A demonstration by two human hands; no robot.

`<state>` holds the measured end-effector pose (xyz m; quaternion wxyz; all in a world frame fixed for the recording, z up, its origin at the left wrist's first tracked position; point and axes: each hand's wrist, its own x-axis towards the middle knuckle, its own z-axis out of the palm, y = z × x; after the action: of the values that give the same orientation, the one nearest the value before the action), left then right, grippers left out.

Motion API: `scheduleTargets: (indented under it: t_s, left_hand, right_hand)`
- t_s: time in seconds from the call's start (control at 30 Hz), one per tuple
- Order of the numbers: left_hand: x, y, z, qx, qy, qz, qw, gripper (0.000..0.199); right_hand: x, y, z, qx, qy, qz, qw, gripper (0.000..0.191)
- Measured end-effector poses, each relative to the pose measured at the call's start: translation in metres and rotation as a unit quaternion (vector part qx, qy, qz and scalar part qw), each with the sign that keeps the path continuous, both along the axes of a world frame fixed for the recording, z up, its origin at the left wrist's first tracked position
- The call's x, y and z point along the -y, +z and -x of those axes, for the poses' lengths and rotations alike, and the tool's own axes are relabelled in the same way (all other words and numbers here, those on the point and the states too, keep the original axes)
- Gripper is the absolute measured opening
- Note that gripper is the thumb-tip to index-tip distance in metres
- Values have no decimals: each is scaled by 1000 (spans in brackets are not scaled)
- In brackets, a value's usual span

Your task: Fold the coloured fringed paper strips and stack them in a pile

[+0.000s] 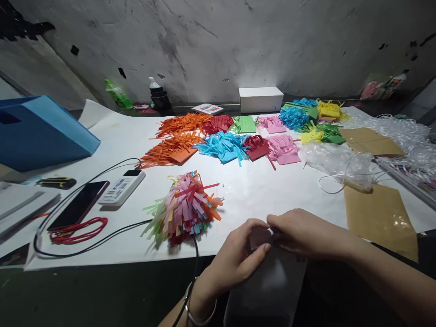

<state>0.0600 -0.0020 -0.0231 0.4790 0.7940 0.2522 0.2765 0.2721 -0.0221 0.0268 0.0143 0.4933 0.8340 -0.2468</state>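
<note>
A greyish, translucent plastic bag or sheet [269,290] hangs down in front of the table's near edge. My left hand [240,254] pinches its upper left part, with thumb and forefinger curled together. Close beside it, my right hand [299,234] has its fingers closed on the top edge; the fingertips are partly hidden. To the left of my hands, a multicoloured pile of fringed paper strips [187,206] rests on the table. A black cable passes in front of this pile and over my left wrist.
Bundles of fringed paper, such as orange [170,150], blue [223,146] and pink [282,149], line the back. A phone [80,204], a power bank [121,188] and a cutter [57,183] lie left. Clear plastic [337,163] and a brown envelope [379,218] lie right.
</note>
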Motion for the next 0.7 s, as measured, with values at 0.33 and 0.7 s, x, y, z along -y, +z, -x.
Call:
scheduleTargets:
  t_s: [0.33, 0.7]
  left_hand:
    - [-2, -9, 2, -5, 44, 8, 999, 25]
    - [-3, -2, -4, -17, 16, -17, 1000, 31]
  right_hand:
    - [3, 2, -3, -74, -22, 10, 997, 10]
    - [4, -5, 3, 91, -10, -66, 994, 14]
